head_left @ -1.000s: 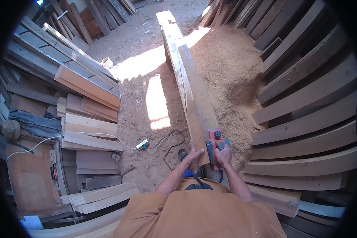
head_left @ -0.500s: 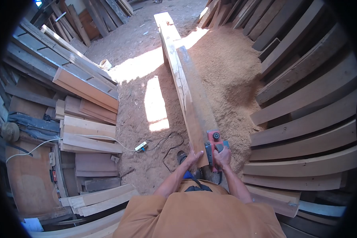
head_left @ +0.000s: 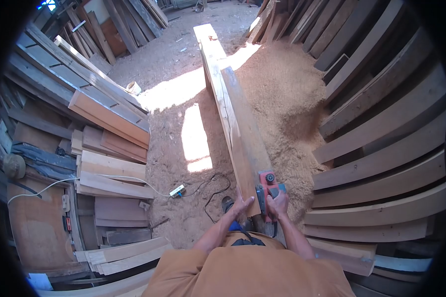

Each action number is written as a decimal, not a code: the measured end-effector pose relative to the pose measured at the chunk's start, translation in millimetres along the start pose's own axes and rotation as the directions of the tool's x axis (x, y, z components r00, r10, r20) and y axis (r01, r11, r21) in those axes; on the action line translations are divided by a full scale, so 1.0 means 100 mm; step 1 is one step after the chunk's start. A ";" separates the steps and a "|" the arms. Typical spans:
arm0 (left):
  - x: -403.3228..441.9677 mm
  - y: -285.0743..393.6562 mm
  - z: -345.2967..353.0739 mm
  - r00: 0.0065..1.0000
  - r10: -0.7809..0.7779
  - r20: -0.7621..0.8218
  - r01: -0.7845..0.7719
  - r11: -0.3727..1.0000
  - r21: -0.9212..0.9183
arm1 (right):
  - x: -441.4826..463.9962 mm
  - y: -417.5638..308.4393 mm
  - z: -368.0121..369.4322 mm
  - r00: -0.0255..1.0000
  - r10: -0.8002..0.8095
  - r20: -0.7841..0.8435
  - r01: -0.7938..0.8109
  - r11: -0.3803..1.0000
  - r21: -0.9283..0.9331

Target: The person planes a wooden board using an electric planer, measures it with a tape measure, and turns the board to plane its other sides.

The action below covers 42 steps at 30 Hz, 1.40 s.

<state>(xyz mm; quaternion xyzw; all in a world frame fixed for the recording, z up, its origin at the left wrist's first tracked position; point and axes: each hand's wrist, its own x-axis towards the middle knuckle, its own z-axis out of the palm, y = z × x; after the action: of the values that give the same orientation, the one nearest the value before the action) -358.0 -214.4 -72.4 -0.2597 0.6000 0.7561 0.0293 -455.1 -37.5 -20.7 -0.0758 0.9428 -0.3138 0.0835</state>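
1. The red planer is at the near end of the board, just to its right; its underside is hidden, so whether it touches the wood is hard to tell.
2. The right hand has its fingers curled around the planer's handle (the tips are out of sight beneath the palm).
3. The left hand is at the board's near end, thumb over the top and fingers along the left side, partly opened to the wood's width; the fingertips are hidden.
4. The board runs away from the person beside a grey plank, with the beam reaching farther off; what props them up is mostly covered.
5. Below the planer, a dark cord drops out of sight near the person's waist, and only part of a shoe shows by the left hand.
6. Left of the board lies a strip of open ground, crossed only by a loose cable and a power strip.
7. On the right, a heap of shavings fills the space up to the leaning planks.
8. Stacked boards edge the left side (the dark round border cuts off the outermost wood).
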 end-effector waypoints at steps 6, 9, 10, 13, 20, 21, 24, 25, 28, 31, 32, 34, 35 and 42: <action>0.02 -0.09 0.01 0.999 0.048 -0.016 -0.049 0.995 -0.092 | 0.00 -0.09 -0.08 0.998 0.037 0.049 -0.038 0.999 0.016; 0.02 -0.14 0.01 0.998 0.057 -0.017 -0.059 0.986 -0.156 | -0.03 -0.04 -0.07 0.999 0.004 0.039 -0.005 1.000 0.015; 0.03 -0.14 0.01 0.999 0.050 -0.020 -0.053 0.981 -0.187 | -0.03 -0.05 -0.07 0.999 0.013 0.039 -0.014 1.000 0.021; 0.01 -0.10 -0.06 0.999 0.002 0.042 0.009 0.965 -0.263 | -0.02 -0.05 -0.07 0.998 0.028 0.047 -0.028 1.000 0.011; 0.03 -0.18 -0.13 0.998 -0.011 0.054 0.023 0.973 -0.228 | -0.02 -0.14 -0.14 0.997 0.029 0.068 -0.031 0.999 0.023; 0.01 -0.15 -0.14 0.997 -0.048 0.059 0.060 0.972 -0.228 | -0.01 -0.14 -0.12 0.996 0.043 0.073 -0.045 0.999 0.023; -0.13 -0.10 -0.22 0.995 -0.102 0.016 0.103 0.975 -0.196 | 0.03 -0.05 -0.05 0.993 0.078 0.086 -0.081 0.997 0.020; -0.18 -0.07 -0.28 0.994 -0.110 -0.010 0.106 0.978 -0.178 | 0.06 -0.01 -0.02 0.993 0.081 0.088 -0.084 0.996 0.022; -0.30 -0.03 -0.61 0.989 -0.145 0.018 0.146 0.977 -0.153 | 0.10 0.04 0.02 0.995 0.060 0.077 -0.061 0.998 0.012; -0.34 -0.08 -0.87 0.980 -0.191 0.060 0.200 0.957 -0.212 | 0.14 0.01 0.05 0.998 0.052 0.043 -0.052 0.999 -0.004; -0.34 -0.12 -0.92 0.979 -0.187 0.083 0.202 0.952 -0.231 | 0.15 0.00 0.04 0.998 0.052 0.028 -0.052 0.999 -0.011; -0.33 -0.16 -1.01 0.977 -0.171 0.126 0.200 0.942 -0.270 | 0.14 -0.05 0.01 0.999 0.045 0.011 -0.045 0.999 -0.001; -0.32 -0.18 -1.04 0.978 -0.165 0.128 0.194 0.942 -0.275 | 0.15 -0.09 0.00 0.999 0.040 0.001 -0.040 0.999 0.004; -0.33 -0.17 -1.22 0.961 -0.212 0.176 0.255 0.926 -0.277 | 0.17 -0.15 -0.05 0.990 0.115 0.087 -0.122 0.989 0.085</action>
<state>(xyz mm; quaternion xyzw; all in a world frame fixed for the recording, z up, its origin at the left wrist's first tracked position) -280.4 -313.2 -91.4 -0.2762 0.4406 0.8453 0.1226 -471.8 -49.6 -9.5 -0.0286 0.9262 -0.3471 0.1442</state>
